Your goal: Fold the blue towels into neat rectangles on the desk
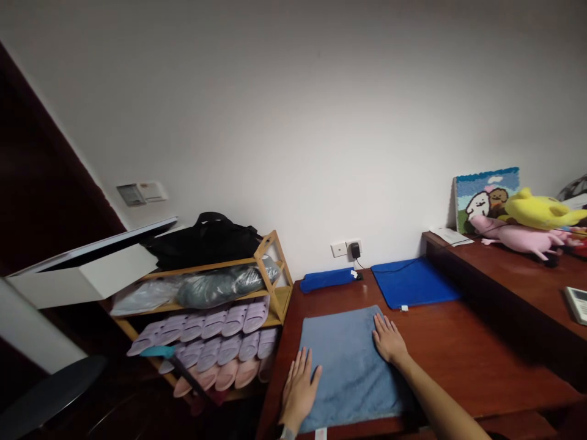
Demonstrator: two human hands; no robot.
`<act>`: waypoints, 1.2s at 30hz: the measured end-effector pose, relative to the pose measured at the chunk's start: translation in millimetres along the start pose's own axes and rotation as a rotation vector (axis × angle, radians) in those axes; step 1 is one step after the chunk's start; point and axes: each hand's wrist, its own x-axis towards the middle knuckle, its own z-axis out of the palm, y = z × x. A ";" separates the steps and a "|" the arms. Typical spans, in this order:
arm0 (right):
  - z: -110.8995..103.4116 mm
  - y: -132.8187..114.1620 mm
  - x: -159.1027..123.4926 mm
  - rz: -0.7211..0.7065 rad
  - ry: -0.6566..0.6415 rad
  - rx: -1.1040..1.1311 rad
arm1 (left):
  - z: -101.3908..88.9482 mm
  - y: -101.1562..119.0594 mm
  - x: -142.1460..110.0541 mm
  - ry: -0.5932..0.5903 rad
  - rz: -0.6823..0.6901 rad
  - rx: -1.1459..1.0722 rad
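A grey-blue cloth (343,360) lies spread out nearly flat on the reddish-brown wooden table (477,360), with a white tag at its near edge and some wrinkles on its near right part. My left hand (300,385) rests open along the cloth's left edge, fingers stretched out. On the far right edge of the cloth my right hand (389,341) lies flat, its fingers extended. Behind are a folded blue cloth (328,279) near the wall and a flat blue cloth (410,284) with a small white tag.
Left of the table stands a wooden shoe rack (270,263) with several slippers (213,321), bagged items and a black bag (206,241). A plug (354,249) sits in the wall socket. To the right, a raised surface bears plush toys (518,235) and a picture (488,189).
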 end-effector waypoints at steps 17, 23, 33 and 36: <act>15.0 -4.5 -90.8 0.032 0.035 0.009 | -29.6 38.4 -3.7 0.060 0.064 0.019; 24.5 3.3 -89.8 -0.036 0.060 -0.027 | -22.2 169.5 -9.9 0.033 0.455 -0.169; 28.1 2.6 -89.2 0.000 0.106 0.014 | -14.6 73.0 -60.9 0.039 0.412 -0.090; 27.0 2.0 -87.4 0.005 0.100 0.001 | -8.0 14.3 -75.9 0.125 0.320 -0.018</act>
